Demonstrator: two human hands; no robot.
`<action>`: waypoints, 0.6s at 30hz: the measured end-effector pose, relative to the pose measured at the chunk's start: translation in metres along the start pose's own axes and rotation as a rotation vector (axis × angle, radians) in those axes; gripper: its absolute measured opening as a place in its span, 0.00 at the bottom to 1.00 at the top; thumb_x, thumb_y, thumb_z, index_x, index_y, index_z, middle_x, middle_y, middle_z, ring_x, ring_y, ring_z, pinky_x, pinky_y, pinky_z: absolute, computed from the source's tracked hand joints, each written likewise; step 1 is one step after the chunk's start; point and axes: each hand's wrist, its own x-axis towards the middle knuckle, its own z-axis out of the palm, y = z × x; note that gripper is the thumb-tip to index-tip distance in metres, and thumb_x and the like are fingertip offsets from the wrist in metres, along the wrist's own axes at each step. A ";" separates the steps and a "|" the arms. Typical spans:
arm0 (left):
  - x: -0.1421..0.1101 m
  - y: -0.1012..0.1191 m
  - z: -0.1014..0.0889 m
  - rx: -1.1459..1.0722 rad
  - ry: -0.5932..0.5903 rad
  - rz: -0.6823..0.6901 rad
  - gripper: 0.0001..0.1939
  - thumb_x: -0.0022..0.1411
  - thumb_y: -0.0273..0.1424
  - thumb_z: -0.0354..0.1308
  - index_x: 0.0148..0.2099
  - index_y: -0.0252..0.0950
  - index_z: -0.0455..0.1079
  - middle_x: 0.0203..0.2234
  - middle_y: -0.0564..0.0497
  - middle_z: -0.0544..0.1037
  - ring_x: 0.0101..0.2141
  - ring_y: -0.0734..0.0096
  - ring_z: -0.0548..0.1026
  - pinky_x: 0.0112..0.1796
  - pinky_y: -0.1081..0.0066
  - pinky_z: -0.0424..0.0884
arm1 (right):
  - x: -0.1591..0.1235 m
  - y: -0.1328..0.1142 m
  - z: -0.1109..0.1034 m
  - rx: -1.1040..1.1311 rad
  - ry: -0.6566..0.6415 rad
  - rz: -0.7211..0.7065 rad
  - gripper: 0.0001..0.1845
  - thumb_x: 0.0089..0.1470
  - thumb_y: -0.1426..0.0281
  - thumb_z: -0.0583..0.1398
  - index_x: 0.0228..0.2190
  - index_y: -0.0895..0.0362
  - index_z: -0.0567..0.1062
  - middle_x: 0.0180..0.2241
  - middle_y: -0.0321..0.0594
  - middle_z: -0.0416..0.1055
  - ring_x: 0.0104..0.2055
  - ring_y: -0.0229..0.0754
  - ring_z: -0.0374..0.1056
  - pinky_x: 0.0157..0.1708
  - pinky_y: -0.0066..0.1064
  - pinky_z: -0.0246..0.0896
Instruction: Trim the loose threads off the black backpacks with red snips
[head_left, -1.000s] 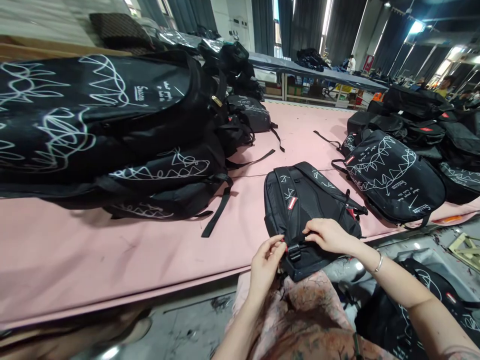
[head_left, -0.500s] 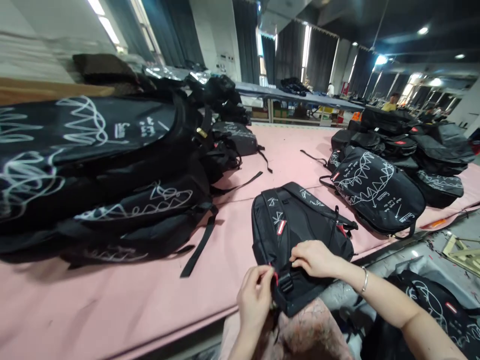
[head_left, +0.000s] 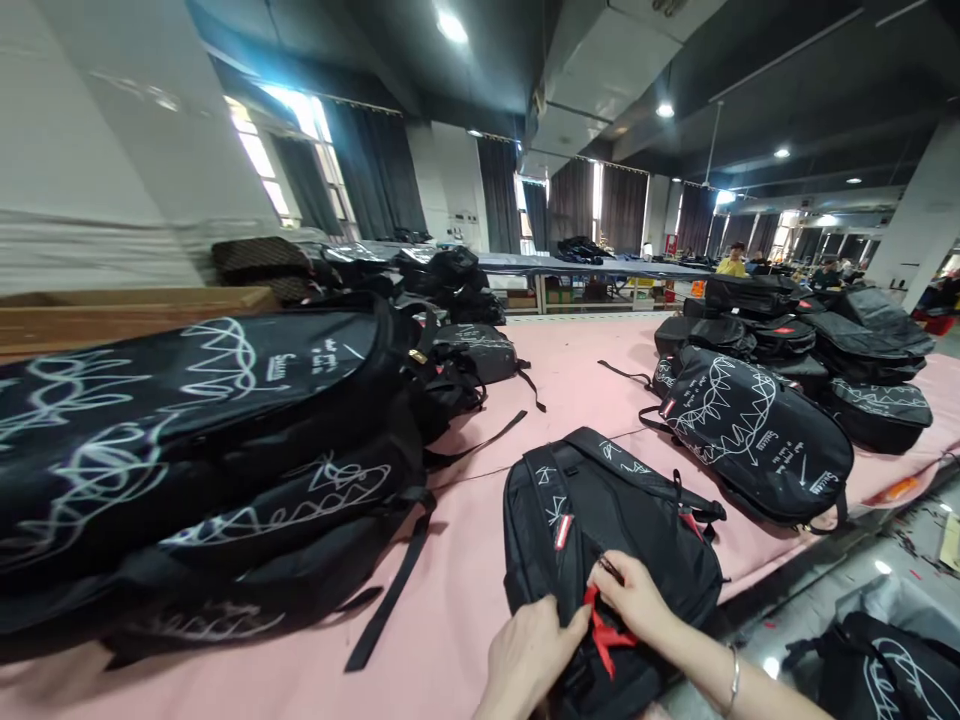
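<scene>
A black backpack (head_left: 630,520) lies strap side up at the edge of the pink-covered table, with white scribble prints and a small red-and-white label on one shoulder strap (head_left: 562,500). My left hand (head_left: 529,645) is closed on the lower part of that strap, its thumb pointing toward a bright red ribbon (head_left: 606,640). My right hand (head_left: 634,600) pinches at the ribbon's upper end, over the backpack's lower panel. A small dark piece shows between its fingers, too little to name. The ribbon's loose ends hang below the right hand.
A tall stack of printed black backpacks (head_left: 285,420) fills the left of the pink table (head_left: 442,560). Another backpack (head_left: 757,430) lies to the right, before a further pile (head_left: 795,310). More bags sit below the table edge at lower right. A person (head_left: 731,262) is far back.
The view has tilted up. My left hand has moved from the strap's end up along the strap. The red ribbon now shows, spread out below my right hand.
</scene>
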 end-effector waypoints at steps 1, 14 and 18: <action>0.000 -0.002 -0.001 -0.030 0.006 -0.006 0.20 0.55 0.45 0.45 0.29 0.33 0.68 0.28 0.35 0.76 0.35 0.46 0.74 0.31 0.62 0.63 | 0.000 0.002 0.005 -0.002 -0.010 0.003 0.20 0.56 0.56 0.53 0.26 0.59 0.70 0.20 0.33 0.64 0.24 0.35 0.61 0.28 0.25 0.56; -0.024 -0.042 -0.022 -0.508 0.259 -0.102 0.13 0.51 0.34 0.51 0.18 0.34 0.63 0.15 0.51 0.68 0.23 0.69 0.67 0.26 0.70 0.55 | -0.014 0.004 0.034 0.042 -0.231 -0.068 0.23 0.55 0.51 0.52 0.34 0.56 0.74 0.37 0.45 0.72 0.42 0.48 0.68 0.45 0.35 0.62; -0.017 -0.045 -0.021 -0.770 0.375 -0.137 0.09 0.50 0.28 0.53 0.19 0.33 0.65 0.16 0.50 0.70 0.25 0.67 0.69 0.31 0.69 0.61 | -0.031 0.012 0.045 -0.052 -0.113 -0.079 0.23 0.55 0.51 0.52 0.36 0.55 0.75 0.40 0.45 0.72 0.45 0.49 0.67 0.48 0.38 0.61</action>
